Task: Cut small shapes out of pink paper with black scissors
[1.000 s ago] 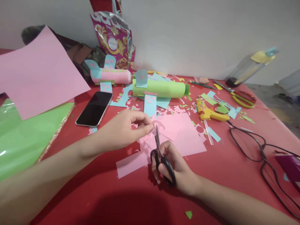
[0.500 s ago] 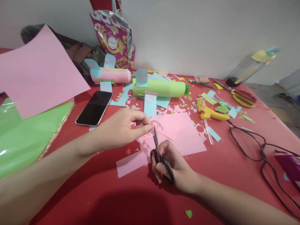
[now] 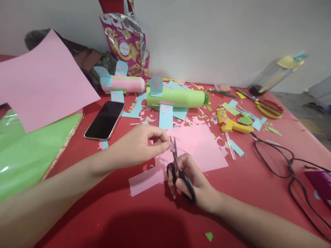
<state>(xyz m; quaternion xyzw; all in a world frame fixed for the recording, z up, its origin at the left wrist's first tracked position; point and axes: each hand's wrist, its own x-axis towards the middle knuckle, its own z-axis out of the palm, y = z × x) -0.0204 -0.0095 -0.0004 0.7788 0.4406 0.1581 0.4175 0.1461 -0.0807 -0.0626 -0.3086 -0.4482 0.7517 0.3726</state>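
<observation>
My right hand point(image 3: 190, 182) is closed round the black handles of the scissors point(image 3: 177, 162), whose blades point away from me and stand a little apart. Between thumb and fingertips my left hand point(image 3: 144, 143) pinches a small piece of pink paper point(image 3: 172, 146), which lies at the blades; its exact shape is hard to make out. Beneath both hands a pink paper sheet point(image 3: 212, 151) and a pink strip point(image 3: 142, 182) lie on the red table point(image 3: 116, 206). Just beyond sits a green paper-covered tube point(image 3: 181, 97) with blue fins, and a pink one point(image 3: 129, 84) behind it to the left.
A phone point(image 3: 104, 120) lies left of the tubes, near a large pink sheet point(image 3: 43, 82) over a green packet point(image 3: 31, 151). Rightward are a yellow glue gun point(image 3: 232, 124) with a looping cord point(image 3: 287, 165), pliers-like red-and-yellow scissors point(image 3: 269, 108) and a clear bottle point(image 3: 275, 75). Paper scraps are scattered between.
The scissor blades have opened from nearly closed, with the handles spread wider. My left hand has shifted slightly right, bringing the pink piece to the blades.
</observation>
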